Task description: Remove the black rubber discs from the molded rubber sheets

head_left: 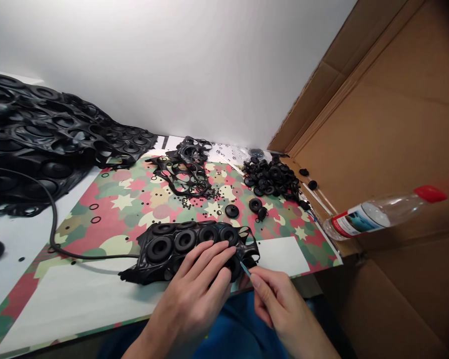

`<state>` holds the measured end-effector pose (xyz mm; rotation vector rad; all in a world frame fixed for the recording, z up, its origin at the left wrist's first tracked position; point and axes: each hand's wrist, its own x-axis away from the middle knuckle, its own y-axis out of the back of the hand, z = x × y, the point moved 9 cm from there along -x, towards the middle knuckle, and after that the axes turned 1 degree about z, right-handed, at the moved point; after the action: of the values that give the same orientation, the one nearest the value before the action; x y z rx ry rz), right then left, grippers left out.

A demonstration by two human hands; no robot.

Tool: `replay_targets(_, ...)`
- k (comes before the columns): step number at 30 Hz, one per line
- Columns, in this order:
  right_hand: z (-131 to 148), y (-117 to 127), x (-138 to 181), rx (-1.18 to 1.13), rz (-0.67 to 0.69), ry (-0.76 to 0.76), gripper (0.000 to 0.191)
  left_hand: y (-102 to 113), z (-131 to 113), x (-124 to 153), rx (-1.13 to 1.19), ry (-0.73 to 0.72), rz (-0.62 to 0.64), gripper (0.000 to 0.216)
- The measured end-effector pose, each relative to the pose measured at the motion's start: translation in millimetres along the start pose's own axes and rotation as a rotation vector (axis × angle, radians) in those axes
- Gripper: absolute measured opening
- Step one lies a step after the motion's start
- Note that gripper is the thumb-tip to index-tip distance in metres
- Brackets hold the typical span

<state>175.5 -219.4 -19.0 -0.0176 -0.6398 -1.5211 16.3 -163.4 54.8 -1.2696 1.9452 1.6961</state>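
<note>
A black moulded rubber sheet [172, 244] with several round cups lies near the table's front edge. My left hand [198, 284] rests on its right part, fingers stretched flat over the rubber and pressing it down. My right hand [280, 304] is closed in a pinch round a thin blue-grey tool [245, 269]. The tool's tip touches the sheet's right end, beside my left fingertips.
A tall stack of black rubber sheets [41, 144] fills the back left, with a black cable [52, 219] running forward. Emptied rubber webs [183, 174] and a pile of loose rubber cups [271, 177] lie on the patterned mat [115, 209]. A plastic bottle [377, 212] lies in the cardboard box [396, 124] at right.
</note>
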Motion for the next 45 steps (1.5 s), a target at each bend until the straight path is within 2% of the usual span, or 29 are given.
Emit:
replay_targets(12, 3, 2, -2, -0.012, 0.045, 0.018, 0.058, 2, -1, 0, 0.023, -0.002, -0.024, 0.018)
replay_targets(21, 18, -2, -7, 0.018, 0.020, 0.138, 0.059, 5, 0, -4, 0.022, 0.031, -0.045, 0.015)
replay_targets(37, 14, 2, -6, 0.002, 0.006, 0.098, 0.060, 0, 1, 1, 0.013, 0.035, -0.014, 0.020)
replay_targets(41, 12, 0, -6, -0.073, 0.055, 0.089, 0.057, -3, 2, 3, 0.020, 0.033, -0.002, 0.022)
replay_targets(45, 12, 1, -6, -0.050, 0.053, 0.102, 0.057, -2, 2, 3, 0.024, 0.033, 0.001, 0.021)
